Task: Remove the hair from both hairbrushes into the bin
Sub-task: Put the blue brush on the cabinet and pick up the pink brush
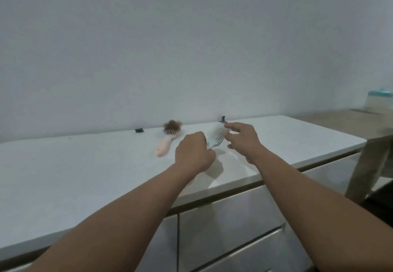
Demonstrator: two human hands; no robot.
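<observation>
While the left hand (194,154) grips the handle of the blue brush (217,136) in a closed fist, holding it raised above the white counter (85,165), the right hand (242,139) is at the brush head with thumb and fingertips curled toward the bristles. Whether it pinches any hair cannot be told; the head looks pale and nearly free of hair.

Procedure for this step: keep the handle steady, bristles facing the working hand. Pinch the hair at the bristle roots, then draw it out along the bristles toward their tips in one mat, not strand by strand. Hold the lifted hair pinched until it is over the bin.

The pink brush (164,146) lies on the counter, just left of the hands, handle toward the person, with a thick brown tuft of hair (172,124) on its head; it appears not yet cleaned.

No bin is in view; it must be located. A small dark object (139,130) and a dark clip (223,119) lie by the wall, apart from the work. A wooden table (340,120) with a lidded container (379,100) stands to the right
</observation>
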